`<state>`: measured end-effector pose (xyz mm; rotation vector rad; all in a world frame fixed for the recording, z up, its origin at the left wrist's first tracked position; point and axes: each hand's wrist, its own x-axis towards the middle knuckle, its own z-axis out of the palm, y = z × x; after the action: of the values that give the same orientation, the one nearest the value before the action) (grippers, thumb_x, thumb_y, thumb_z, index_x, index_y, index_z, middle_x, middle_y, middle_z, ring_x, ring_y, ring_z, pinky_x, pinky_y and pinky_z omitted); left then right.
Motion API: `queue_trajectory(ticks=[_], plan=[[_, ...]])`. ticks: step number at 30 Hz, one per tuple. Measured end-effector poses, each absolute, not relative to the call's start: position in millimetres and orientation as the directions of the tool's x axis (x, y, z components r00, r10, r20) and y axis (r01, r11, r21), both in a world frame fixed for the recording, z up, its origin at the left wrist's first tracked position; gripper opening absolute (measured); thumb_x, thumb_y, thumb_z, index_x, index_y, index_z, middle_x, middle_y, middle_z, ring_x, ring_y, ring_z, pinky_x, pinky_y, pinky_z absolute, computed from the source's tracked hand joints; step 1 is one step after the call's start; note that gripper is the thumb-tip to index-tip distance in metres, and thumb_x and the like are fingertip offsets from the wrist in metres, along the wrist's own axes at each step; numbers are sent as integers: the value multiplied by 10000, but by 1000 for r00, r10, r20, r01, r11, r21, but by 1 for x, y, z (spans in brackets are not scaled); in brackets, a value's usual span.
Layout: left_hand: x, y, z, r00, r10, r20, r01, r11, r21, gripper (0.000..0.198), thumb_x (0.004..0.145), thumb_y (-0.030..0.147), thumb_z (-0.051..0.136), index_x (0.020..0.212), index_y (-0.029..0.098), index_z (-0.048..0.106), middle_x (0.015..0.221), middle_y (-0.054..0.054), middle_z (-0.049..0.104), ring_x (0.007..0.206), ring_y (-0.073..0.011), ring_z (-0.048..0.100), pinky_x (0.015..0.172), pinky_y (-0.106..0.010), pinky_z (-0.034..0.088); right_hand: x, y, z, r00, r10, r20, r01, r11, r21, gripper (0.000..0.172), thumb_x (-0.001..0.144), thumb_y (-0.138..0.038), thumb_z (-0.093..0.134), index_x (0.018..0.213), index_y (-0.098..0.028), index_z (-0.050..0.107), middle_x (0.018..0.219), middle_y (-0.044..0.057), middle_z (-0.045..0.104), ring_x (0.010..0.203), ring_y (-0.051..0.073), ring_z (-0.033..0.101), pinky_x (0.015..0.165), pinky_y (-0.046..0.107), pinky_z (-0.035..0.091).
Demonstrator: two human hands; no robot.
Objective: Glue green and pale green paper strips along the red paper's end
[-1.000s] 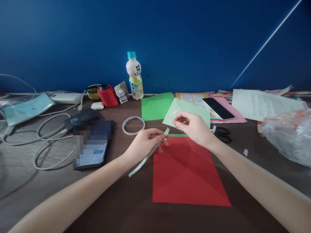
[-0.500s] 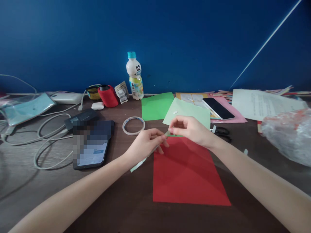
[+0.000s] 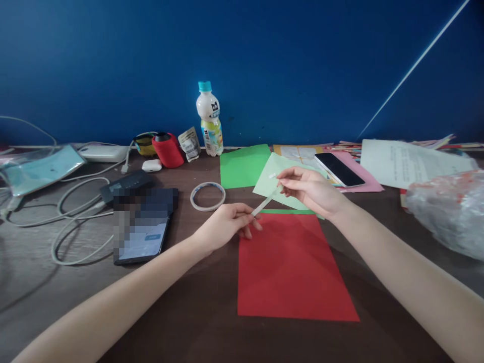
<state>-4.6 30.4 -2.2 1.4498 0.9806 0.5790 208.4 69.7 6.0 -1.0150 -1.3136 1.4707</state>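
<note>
A narrow pale green strip of paper (image 3: 266, 201) runs slantwise between my two hands, above the far edge of a red sheet of paper (image 3: 291, 272). My left hand (image 3: 230, 224) pinches its lower end between thumb and fingers, over the sheet's far left corner. Higher and to the right, my right hand (image 3: 306, 189) pinches the other end in front of a light green sheet (image 3: 264, 181). A thin band of green paper shows behind the red sheet's far edge. A roll of tape (image 3: 207, 196) lies left of the strip.
A bottle (image 3: 209, 121) stands by the blue wall beside a bright green sheet (image 3: 242, 166). Two phones (image 3: 147, 237) (image 3: 340, 169), cables and a red-sleeved container (image 3: 168, 151) lie around. A crumpled plastic bag (image 3: 449, 212) sits at the right.
My right hand has moved right and away from the left, and the strip now stretches between them. Its tail no longer hangs below my left hand, which has barely moved.
</note>
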Motion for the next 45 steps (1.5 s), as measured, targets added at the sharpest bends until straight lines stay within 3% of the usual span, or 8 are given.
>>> queue_trajectory(ticks=[3,6,9,12,15,18,26,45], plan=[[-5,31,-3,500,846,-187,252,64,965,162,824,236,463,823,142,594,812,-31,669,537,-59,538,508,-176,387,206,71,2,-231,973,13,-127,-17,-992,123,754,-246,580,843,-163,599,862,31,592,755,110,555,658,246,434],[-4,31,-2,461,867,-191,280,62,958,167,825,239,462,791,138,591,797,-28,673,512,-54,540,472,-172,359,201,70,1,-49,995,92,-92,87,-992,166,795,-328,528,857,-183,583,963,38,573,794,128,561,645,260,429],[-2,31,0,423,883,-204,283,85,955,168,822,236,471,773,131,592,805,-39,677,518,-57,562,483,-174,377,194,61,4,102,929,355,216,327,-920,102,794,-285,542,827,-198,583,882,17,570,753,123,538,640,264,411],[-1,30,1,382,901,-206,267,106,958,161,816,239,484,767,125,588,813,-54,680,519,-71,583,504,-189,420,185,48,9,-108,848,519,423,512,-747,116,824,-249,510,788,-191,603,822,21,578,747,131,530,636,266,409],[0,29,1,364,916,-166,253,75,965,161,814,246,491,786,122,591,809,-60,683,527,-83,596,535,-207,459,175,36,10,-321,825,464,469,564,-679,115,821,-205,519,839,-185,631,824,24,607,704,123,535,601,255,415],[0,26,1,374,923,-90,262,-12,965,184,821,266,483,826,133,609,794,-49,686,554,-99,611,552,-215,467,167,31,7,-392,823,412,496,566,-658,132,808,-141,522,800,-176,649,788,24,625,695,122,544,613,252,424],[2,17,5,347,938,20,422,-175,889,204,832,199,435,887,163,628,616,18,644,601,-111,608,583,-204,414,164,29,5,-366,861,353,516,503,-693,151,780,-116,545,843,-154,676,781,36,642,677,124,557,606,257,436],[1,14,7,359,932,42,503,-231,833,210,840,224,414,863,180,618,638,16,649,591,-122,578,571,-223,387,168,26,13,-446,814,372,519,574,-633,178,802,-127,513,750,-166,679,763,37,634,695,134,569,637,267,445]])
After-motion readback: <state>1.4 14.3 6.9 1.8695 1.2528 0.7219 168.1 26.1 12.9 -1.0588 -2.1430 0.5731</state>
